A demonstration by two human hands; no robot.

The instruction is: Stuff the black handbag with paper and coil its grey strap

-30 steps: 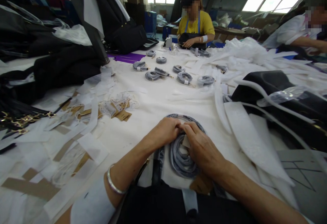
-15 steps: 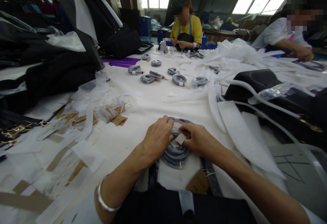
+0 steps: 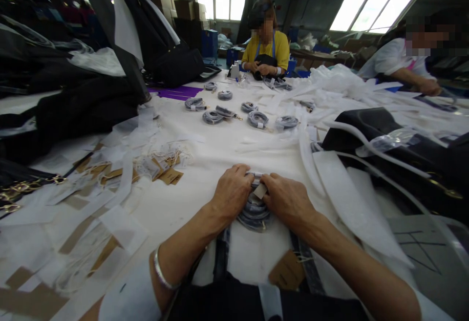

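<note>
A coiled, plastic-wrapped strap (image 3: 254,213) lies on the white table between my hands. My left hand (image 3: 234,189) is closed over the coil's left and far side. From the right, my right hand (image 3: 287,199) grips the coil's far edge, its fingertips by a small pale paper piece (image 3: 260,191). Metal glints at the coil's near end. Below the hands sits a black bag (image 3: 223,301) with upright handles and a brown hang tag (image 3: 287,271). My fingers partly hide the far part of the coil.
Several wrapped coils (image 3: 257,119) lie farther up the table. Brown tags (image 3: 168,174) and paper strips cover the left side. White foam strips (image 3: 359,203) and a black bag (image 3: 370,125) lie at right. Two people sit beyond, one in a yellow shirt (image 3: 281,50).
Both hands have drawn closer together at the far side of the coil, covering more of it. The right fingers have moved from the paper piece toward the coil's far edge.
</note>
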